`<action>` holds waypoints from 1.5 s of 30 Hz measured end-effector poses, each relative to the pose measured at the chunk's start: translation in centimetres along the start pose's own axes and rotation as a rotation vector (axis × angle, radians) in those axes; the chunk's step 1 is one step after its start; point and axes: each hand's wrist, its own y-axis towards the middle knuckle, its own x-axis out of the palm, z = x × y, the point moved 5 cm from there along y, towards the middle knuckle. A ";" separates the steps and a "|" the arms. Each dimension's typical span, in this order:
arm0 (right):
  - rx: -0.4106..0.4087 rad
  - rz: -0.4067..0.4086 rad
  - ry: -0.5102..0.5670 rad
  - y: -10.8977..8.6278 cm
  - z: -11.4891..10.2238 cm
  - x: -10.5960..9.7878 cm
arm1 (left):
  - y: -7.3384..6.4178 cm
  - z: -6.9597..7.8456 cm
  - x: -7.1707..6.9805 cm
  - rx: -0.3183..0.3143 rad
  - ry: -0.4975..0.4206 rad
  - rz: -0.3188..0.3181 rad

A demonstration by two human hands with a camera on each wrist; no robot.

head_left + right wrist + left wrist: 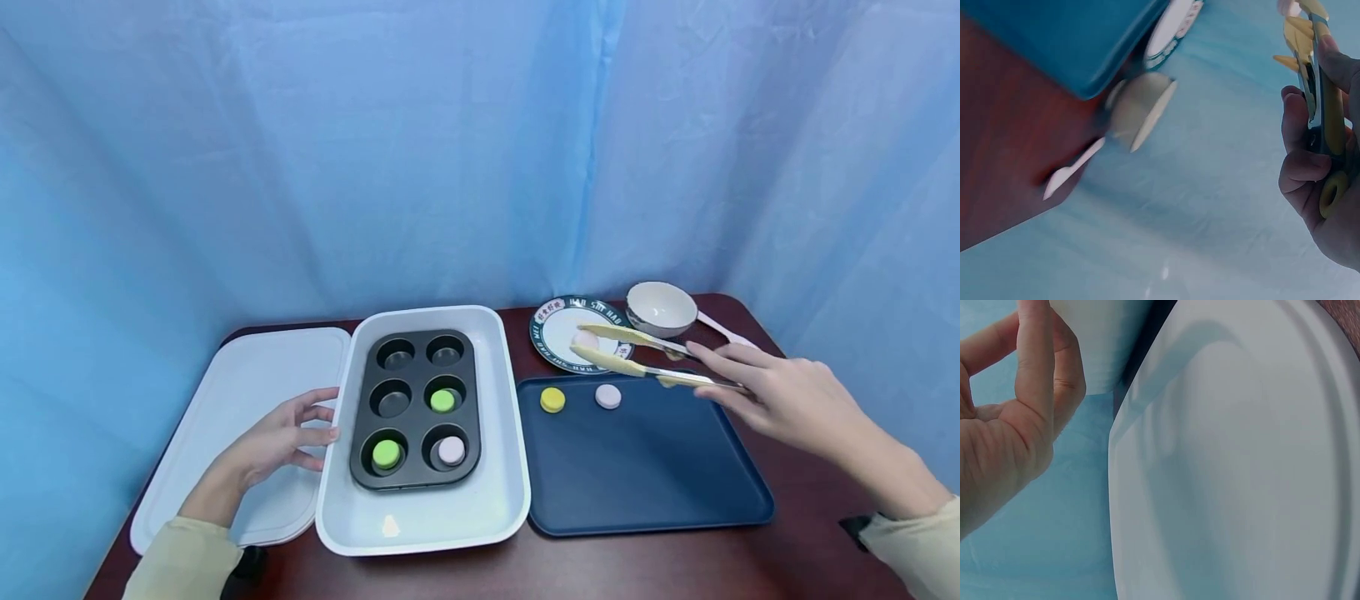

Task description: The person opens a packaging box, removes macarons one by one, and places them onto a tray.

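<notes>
My right hand holds a pair of tongs with pale yellow tips, pointing left over the plate and the blue tray's back edge. At the tips is a pale pink macaron, also glimpsed at the top of the right wrist view. My left hand has its fingertips at the left wall of a white bin, fingers loosely extended. Inside the bin lies a dark muffin pan. Its cups hold two green macarons and one pale pink macaron; the other cups show bare bottoms.
A blue tray right of the bin carries a yellow macaron and a pink macaron. Behind it stand a green-rimmed plate, a bowl and a white handle. White boards lie left, a blue curtain behind.
</notes>
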 end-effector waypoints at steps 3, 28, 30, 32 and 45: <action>0.072 -0.024 -0.021 -2.0 1.2 0.2 | -0.1 0.0 0.0 0.007 -0.008 -0.002; 0.078 -0.120 -0.051 -9.8 8.0 3.6 | -0.2 -0.1 0.1 0.014 -0.001 0.013; 0.084 -0.125 -0.054 -9.9 8.1 3.6 | -0.2 -0.1 0.1 0.016 -0.002 0.014; 0.093 -0.133 -0.059 -10.1 8.2 3.6 | -0.1 -0.1 0.1 0.016 -0.001 0.017; 0.145 -0.157 -0.077 -10.7 8.4 3.6 | 0.0 -0.3 -0.1 0.024 -0.005 0.012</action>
